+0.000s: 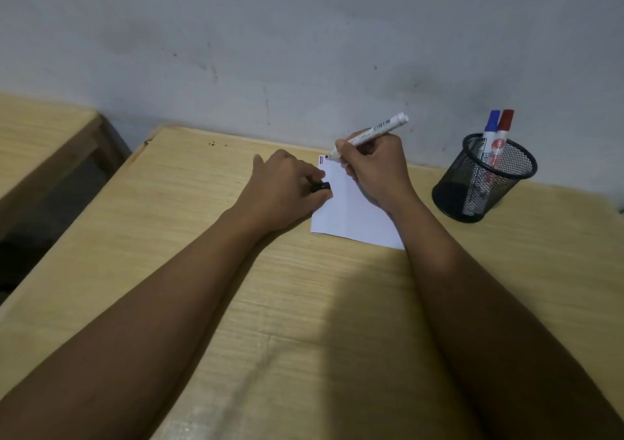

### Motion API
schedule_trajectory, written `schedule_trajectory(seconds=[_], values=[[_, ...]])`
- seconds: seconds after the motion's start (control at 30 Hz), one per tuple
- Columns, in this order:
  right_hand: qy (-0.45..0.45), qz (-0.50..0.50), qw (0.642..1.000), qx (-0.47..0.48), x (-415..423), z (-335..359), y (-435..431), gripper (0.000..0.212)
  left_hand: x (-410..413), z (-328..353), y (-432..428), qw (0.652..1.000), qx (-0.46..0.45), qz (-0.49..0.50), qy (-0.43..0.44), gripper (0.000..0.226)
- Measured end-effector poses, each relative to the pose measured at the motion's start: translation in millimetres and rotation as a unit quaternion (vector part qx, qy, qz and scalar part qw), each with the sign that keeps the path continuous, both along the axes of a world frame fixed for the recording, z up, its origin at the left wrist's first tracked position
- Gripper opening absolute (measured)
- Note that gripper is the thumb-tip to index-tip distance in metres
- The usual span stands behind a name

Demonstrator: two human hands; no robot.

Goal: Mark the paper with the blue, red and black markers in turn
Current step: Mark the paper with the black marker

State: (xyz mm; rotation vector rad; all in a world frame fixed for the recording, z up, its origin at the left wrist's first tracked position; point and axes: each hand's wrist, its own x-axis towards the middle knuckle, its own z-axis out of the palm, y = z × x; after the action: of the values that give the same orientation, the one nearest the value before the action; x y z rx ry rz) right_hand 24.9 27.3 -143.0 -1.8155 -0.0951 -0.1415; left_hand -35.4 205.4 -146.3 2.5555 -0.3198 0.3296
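A white sheet of paper (351,210) lies on the wooden table (202,254) near the wall. Short blue and red marks (321,159) show at its far left corner. My right hand (374,166) grips an uncapped black marker (368,135), whose black tip touches the paper just beside those marks. My left hand (287,186) rests on the paper's left edge and pinches the black cap (320,187). The blue marker (490,129) and the red marker (503,132) stand capped in a black mesh pen holder (479,183) to the right.
A grey scuffed wall (304,51) rises right behind the table's far edge. A second wooden table (40,142) stands to the left, with a dark gap between the two.
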Motion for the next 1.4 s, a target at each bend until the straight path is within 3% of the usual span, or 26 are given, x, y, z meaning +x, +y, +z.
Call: schedule_trajectory(seconds=[0.97,1.17,1.4], values=[[-0.002,0.006,1.0,-0.001,-0.3,1.3,0.0,0.02,-2.3,6.3,0.3,0.998,0.046,-0.036,0.024,0.033],[-0.007,0.0,1.0,-0.021,-1.1,2.6,-0.3,0.02,-2.0,4.8,0.8,0.994,0.085,-0.04,0.049,0.071],[-0.003,0.003,1.0,-0.017,-0.7,2.2,0.2,0.02,-0.1,3.4,2.0,0.994,0.091,-0.04,0.054,0.074]])
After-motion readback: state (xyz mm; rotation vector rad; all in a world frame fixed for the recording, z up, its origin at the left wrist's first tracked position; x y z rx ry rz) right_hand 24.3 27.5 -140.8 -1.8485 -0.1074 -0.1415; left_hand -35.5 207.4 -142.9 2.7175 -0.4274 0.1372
